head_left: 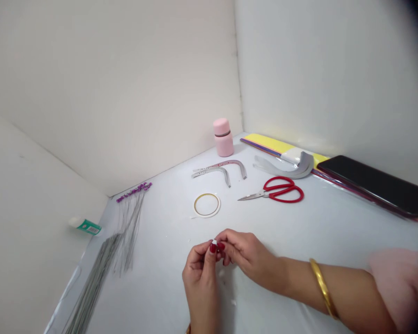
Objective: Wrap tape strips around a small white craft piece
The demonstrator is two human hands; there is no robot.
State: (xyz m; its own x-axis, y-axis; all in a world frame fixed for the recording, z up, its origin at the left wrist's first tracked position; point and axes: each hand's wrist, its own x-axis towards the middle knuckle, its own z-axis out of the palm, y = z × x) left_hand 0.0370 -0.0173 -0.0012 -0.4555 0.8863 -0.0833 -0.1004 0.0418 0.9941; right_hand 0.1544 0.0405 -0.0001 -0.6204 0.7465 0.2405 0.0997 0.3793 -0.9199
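Observation:
Both hands meet over the near middle of the table, fingertips pinched together. Between them shows a small white piece, too small to name; it could be a bit of tape or paper. My left hand comes up from below, thumb and forefinger closed on it. From the right, my right hand pinches at the same piece, a gold bangle on its wrist. Just beyond the hands lies a roll of narrow white tape. Red-handled scissors rest to the right of it, blades pointing left.
A pink bottle stands at the back corner. Nearby lie curved strips, a translucent grey curl, coloured sheets and a black phone. At left are grey wires, purple-tipped stems and a green-white tube.

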